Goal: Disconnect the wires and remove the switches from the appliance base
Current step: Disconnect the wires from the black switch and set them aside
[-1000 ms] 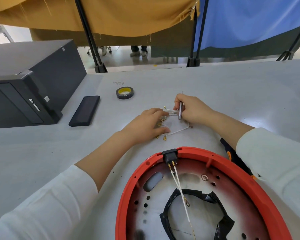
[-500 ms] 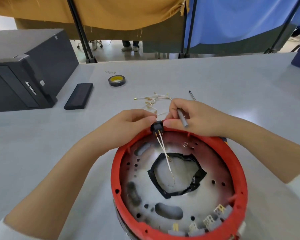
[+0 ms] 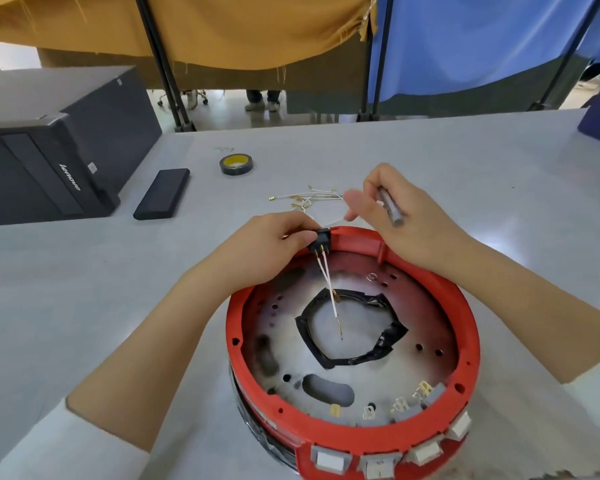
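Head view: left hand (image 3: pixel 274 237) pinches black switch (image 3: pixel 321 239) — right hand (image 3: pixel 399 216) grips a tool (image 3: pixel 390 206).

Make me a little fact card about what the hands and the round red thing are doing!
Left hand: pinches the black socket on the far rim of the red base
Right hand: holds a grey pen-like tool, lifted above the rim
Wires on socket: two white ones, attached, hanging into the base
Loose wires: piled on the table behind the base
Grey switches: in a row along the near rim
Tape roll: on the table, far side
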A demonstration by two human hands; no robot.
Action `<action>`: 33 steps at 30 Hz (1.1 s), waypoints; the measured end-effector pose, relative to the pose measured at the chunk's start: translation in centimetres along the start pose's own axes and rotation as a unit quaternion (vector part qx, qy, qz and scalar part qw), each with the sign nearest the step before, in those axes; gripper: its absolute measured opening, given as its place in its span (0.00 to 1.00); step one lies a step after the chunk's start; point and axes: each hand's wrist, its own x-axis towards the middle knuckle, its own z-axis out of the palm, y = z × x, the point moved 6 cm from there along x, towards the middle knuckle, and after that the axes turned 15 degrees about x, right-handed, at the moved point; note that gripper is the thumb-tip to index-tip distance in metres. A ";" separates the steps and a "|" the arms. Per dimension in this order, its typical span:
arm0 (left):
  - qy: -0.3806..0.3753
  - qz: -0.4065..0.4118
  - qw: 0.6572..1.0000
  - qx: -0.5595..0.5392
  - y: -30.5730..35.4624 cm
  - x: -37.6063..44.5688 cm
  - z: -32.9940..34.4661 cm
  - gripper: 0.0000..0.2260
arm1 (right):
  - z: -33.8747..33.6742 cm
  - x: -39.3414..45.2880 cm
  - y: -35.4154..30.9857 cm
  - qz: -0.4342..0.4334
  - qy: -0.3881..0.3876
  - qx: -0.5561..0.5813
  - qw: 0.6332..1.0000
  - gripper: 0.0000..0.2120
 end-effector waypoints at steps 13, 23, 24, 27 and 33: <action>0.020 0.017 1.000 -0.001 0.6 0.4 0.9 0.11 | 2.8 0.6 0.5 0.046 -0.074 0.195 0.977 0.12; 0.003 0.023 0.996 -0.081 0.3 0.1 0.7 0.10 | 1.9 0.5 0.2 0.048 -0.021 0.184 0.982 0.15; 0.003 0.023 0.996 -0.085 0.3 0.0 0.7 0.10 | 2.0 0.4 0.2 0.052 -0.028 0.181 0.982 0.14; 0.006 0.020 0.995 -0.095 0.1 0.1 0.8 0.12 | 2.1 0.3 0.4 0.067 -0.037 0.163 0.984 0.14; 0.005 0.010 0.995 -0.103 -0.1 0.2 1.0 0.13 | 1.6 0.3 0.9 0.083 -0.008 0.120 0.989 0.12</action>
